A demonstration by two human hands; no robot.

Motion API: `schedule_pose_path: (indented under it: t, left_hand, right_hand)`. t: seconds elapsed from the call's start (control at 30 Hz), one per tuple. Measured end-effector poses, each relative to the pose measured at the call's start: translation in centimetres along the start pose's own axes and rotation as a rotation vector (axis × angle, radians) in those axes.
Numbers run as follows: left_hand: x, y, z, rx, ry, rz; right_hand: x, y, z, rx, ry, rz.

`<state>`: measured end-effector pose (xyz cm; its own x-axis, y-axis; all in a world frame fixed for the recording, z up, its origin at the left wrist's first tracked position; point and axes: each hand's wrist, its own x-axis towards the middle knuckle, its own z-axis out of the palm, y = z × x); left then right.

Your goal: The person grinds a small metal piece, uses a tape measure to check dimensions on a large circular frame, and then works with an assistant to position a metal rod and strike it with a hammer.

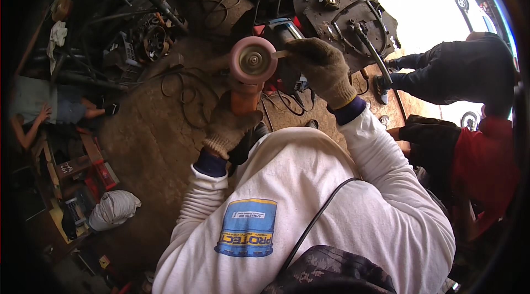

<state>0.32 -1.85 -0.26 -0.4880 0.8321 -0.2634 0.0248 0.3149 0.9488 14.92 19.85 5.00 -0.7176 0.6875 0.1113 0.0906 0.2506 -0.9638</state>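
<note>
My left hand, in a knitted work glove, is closed round the orange body of an angle grinder. A round pinkish disc faces up on the tool, with a grey metal centre; whether it spins I cannot tell. In my gloved right hand, a small pale flat strip is pinched between the fingers. Its end is at the right rim of the disc, touching or almost touching. Most of the strip is hidden by the glove.
Beyond my right hand stands a dark metal work surface with wrenches and a tape measure. Loose cables lie on the brown floor. People stand or sit close by at right and left. A white sack sits at lower left.
</note>
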Motion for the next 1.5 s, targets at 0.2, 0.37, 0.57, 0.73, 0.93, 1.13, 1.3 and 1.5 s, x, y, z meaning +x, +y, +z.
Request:
schedule_pose_path:
  t: [0.2, 0.37, 0.57, 0.73, 0.93, 1.13, 1.3, 1.5]
  left_hand:
    - [0.0, -0.8, -0.1, 0.065, 0.015, 0.069]
    - [-0.2, -0.8, -0.3, 0.073, 0.016, 0.080]
    - [-0.3, -1.4, -0.8, 0.099, 0.024, 0.072]
    - [-0.6, -1.4, -1.4, 0.068, 0.035, 0.121]
    - [-0.7, 0.1, -3.2, -0.015, 0.088, 0.083]
    - [-1.0, 0.1, -4.1, -0.191, 0.128, 0.037]
    - [-2.2, -1.0, -3.9, -0.395, 0.243, 0.153]
    - [-0.1, 2.6, -5.0, -0.327, 0.364, 0.006]
  right_hand:
    - [-0.2, 0.6, 0.1, 0.055, -0.016, 0.017]
    - [-0.1, -0.3, 0.0, -0.051, -0.037, 0.020]
    - [0.4, -0.2, 0.6, 0.062, -0.023, 0.051]
    - [0.1, -0.3, 0.4, 0.438, -0.084, 0.129]
    - [0.1, 0.8, 2.1, 1.404, -0.221, 0.657]
    - [0.3, 2.6, 3.0, 0.880, -0.291, 0.386]
    - [0.2, 0.8, 5.2, 0.438, -0.198, 0.431]
    - [0.4, 7.0, 6.2, 0.319, -0.303, 0.229]
